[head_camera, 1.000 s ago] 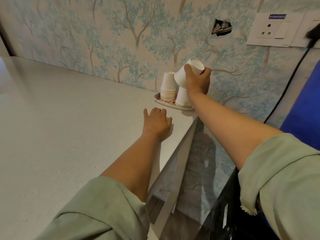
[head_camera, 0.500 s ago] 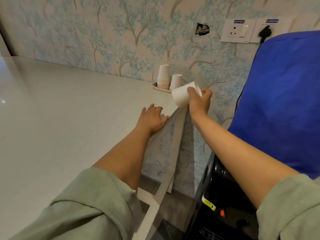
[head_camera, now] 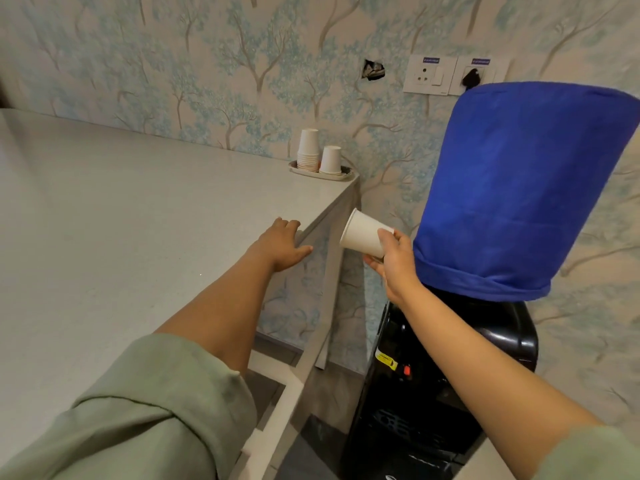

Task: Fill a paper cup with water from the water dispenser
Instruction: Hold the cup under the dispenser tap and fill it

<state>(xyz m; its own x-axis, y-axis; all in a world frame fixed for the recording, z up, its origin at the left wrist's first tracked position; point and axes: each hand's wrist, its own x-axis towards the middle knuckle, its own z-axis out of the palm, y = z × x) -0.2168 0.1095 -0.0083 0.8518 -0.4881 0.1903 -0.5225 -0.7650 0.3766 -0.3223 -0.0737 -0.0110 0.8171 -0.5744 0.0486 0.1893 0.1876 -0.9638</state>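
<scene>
The paper cup [head_camera: 363, 237] lies tilted in the air, mouth toward the bench [head_camera: 138, 209], its base grasped by the fingers [head_camera: 385, 235] of the right hand [head_camera: 398, 265], just beside the water dispenser [head_camera: 450, 358]. The left hand [head_camera: 282, 245] rests flat, fingers released, at the bench edge.

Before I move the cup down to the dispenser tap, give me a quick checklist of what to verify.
1. Cup secured: ok. The right hand has a grip on the paper cup near its base.
2. Cup upright: not ok. It lies tilted, mouth toward the left.
3. Cup empty and clean: cannot tell, the inside is not visible.
4. Left hand clear of the path: ok, flat on the counter edge.
5. Tap position: cannot tell. The water dispenser front is dark; no spout is clearly visible.
</scene>
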